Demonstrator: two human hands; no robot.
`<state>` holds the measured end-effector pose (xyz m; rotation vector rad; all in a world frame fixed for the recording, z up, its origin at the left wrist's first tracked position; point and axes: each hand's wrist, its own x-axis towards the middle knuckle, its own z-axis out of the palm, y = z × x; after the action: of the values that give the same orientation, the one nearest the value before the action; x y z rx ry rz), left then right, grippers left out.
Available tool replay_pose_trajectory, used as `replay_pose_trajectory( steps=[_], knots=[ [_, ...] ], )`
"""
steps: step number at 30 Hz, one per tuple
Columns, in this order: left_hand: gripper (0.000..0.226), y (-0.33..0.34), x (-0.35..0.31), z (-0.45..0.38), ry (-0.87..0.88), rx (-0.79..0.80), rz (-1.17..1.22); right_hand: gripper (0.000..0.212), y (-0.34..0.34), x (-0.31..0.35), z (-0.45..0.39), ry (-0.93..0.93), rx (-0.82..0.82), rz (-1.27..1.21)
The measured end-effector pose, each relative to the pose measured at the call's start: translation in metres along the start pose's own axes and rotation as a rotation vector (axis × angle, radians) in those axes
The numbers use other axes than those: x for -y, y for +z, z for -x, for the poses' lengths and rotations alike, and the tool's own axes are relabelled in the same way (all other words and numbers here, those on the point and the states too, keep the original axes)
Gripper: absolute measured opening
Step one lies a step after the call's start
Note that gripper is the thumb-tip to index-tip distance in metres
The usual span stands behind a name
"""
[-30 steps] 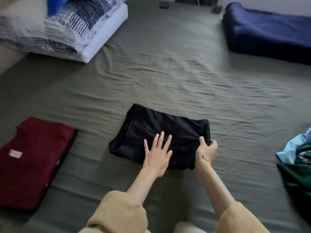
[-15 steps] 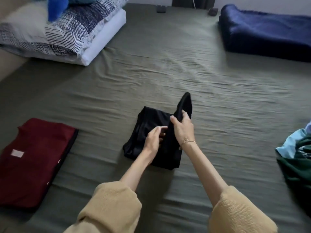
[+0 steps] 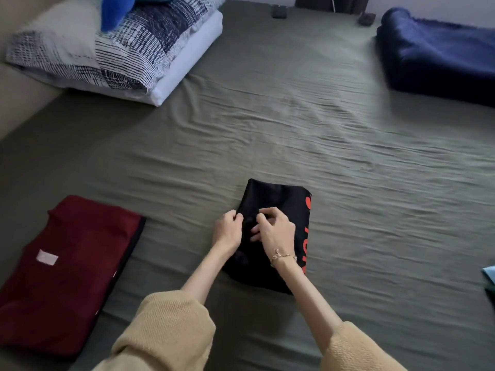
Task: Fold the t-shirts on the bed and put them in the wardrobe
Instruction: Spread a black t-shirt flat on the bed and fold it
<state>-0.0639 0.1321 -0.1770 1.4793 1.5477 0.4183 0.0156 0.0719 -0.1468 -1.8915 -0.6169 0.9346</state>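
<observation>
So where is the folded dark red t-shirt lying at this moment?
In the head view the dark red t-shirt lies flat on the green bed sheet at the lower left, to the left of the black t-shirt under both hands.

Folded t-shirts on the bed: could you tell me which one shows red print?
The black t-shirt under both hands; the dark red t-shirt shows only a pale label.

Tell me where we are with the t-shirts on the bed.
Done: a dark red t-shirt lies folded on the bed sheet. In hand: the black t-shirt is nearly folded, left hand and right hand both gripping its top layer. Left: light blue fabric shows at the right edge, and nothing has reached the wardrobe, which is out of view.
</observation>
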Motion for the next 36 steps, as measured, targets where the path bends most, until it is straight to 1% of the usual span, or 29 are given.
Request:
replay_pose_trajectory(
  steps=[1,2,3,4,5,6,8,9,11,12,14,15,16,17,19,21,25,27,29,31,32,34,36],
  knots=[
    [0.035,-0.001,0.001,0.001,0.030,-0.037,-0.092,0.024,-0.005,-0.002,-0.002,-0.036,-0.140,0.071],
    [0.030,-0.002,0.001,0.000,0.057,-0.055,-0.141,0.024,-0.011,-0.004,-0.005,-0.058,-0.283,0.172],
    [0.026,-0.002,0.000,0.001,0.071,-0.064,-0.165,0.028,-0.017,-0.007,-0.006,-0.045,-0.404,0.271],
    [0.029,-0.002,-0.002,0.002,0.058,-0.064,-0.169,0.035,-0.024,-0.010,-0.008,0.011,-0.489,0.332],
    [0.038,-0.001,-0.006,0.003,0.031,-0.041,-0.154,0.043,-0.030,-0.012,-0.011,0.095,-0.523,0.334],
    [0.049,0.001,-0.009,0.005,0.005,-0.013,-0.138,0.050,-0.036,-0.014,-0.013,0.177,-0.506,0.290],
    [0.065,0.007,-0.015,0.005,-0.019,0.044,-0.200,0.064,-0.045,-0.016,-0.017,0.296,-0.391,0.171],
    [0.066,0.010,-0.017,0.005,-0.020,0.062,-0.249,0.068,-0.047,-0.018,-0.022,0.342,-0.332,0.102],
    [0.061,0.011,-0.019,0.006,-0.037,0.065,-0.296,0.072,-0.053,-0.015,-0.027,0.442,-0.206,-0.057],
    [0.056,0.010,-0.019,0.006,-0.045,0.072,-0.298,0.068,-0.057,-0.012,-0.028,0.478,-0.132,-0.123],
    [0.054,0.006,-0.021,0.009,-0.087,0.085,-0.243,0.041,-0.063,-0.007,-0.030,0.490,0.010,-0.181],
    [0.055,0.003,-0.020,0.011,-0.123,0.098,-0.169,0.029,-0.065,-0.007,-0.031,0.483,0.057,-0.217],
    [0.055,-0.001,-0.021,0.013,-0.158,0.097,-0.066,0.022,-0.067,-0.004,-0.030,0.465,0.098,-0.254],
    [0.052,-0.004,-0.019,0.014,-0.193,0.097,0.046,0.021,-0.067,-0.002,-0.028,0.437,0.128,-0.306],
    [0.035,-0.014,-0.018,0.017,-0.235,0.090,0.213,0.022,-0.067,0.006,-0.025,0.364,0.176,-0.355],
    [0.027,-0.024,-0.021,0.019,-0.235,0.083,0.310,0.024,-0.069,0.019,-0.020,0.295,0.197,-0.332],
    [0.023,-0.039,-0.043,0.023,-0.108,0.077,0.486,0.025,-0.079,0.048,-0.023,0.128,0.207,-0.316],
    [0.024,-0.045,-0.058,0.025,-0.020,0.050,0.570,0.028,-0.083,0.060,-0.029,-0.002,0.202,-0.301],
    [0.026,-0.050,-0.067,0.024,0.050,-0.001,0.601,0.032,-0.086,0.069,-0.034,-0.139,0.194,-0.232],
    [0.023,-0.054,-0.067,0.024,0.121,-0.043,0.571,0.035,-0.088,0.068,-0.040,-0.258,0.167,-0.138],
    [0.028,-0.054,-0.064,0.024,0.153,-0.066,0.547,0.037,-0.089,0.065,-0.042,-0.307,0.150,-0.099],
    [0.042,-0.050,-0.051,0.025,0.147,-0.057,0.503,0.033,-0.089,0.049,-0.042,-0.405,0.117,0.034],
    [0.052,-0.041,-0.029,0.028,0.098,-0.050,0.461,0.029,-0.088,0.020,-0.037,-0.411,0.113,0.184]
  ],
)
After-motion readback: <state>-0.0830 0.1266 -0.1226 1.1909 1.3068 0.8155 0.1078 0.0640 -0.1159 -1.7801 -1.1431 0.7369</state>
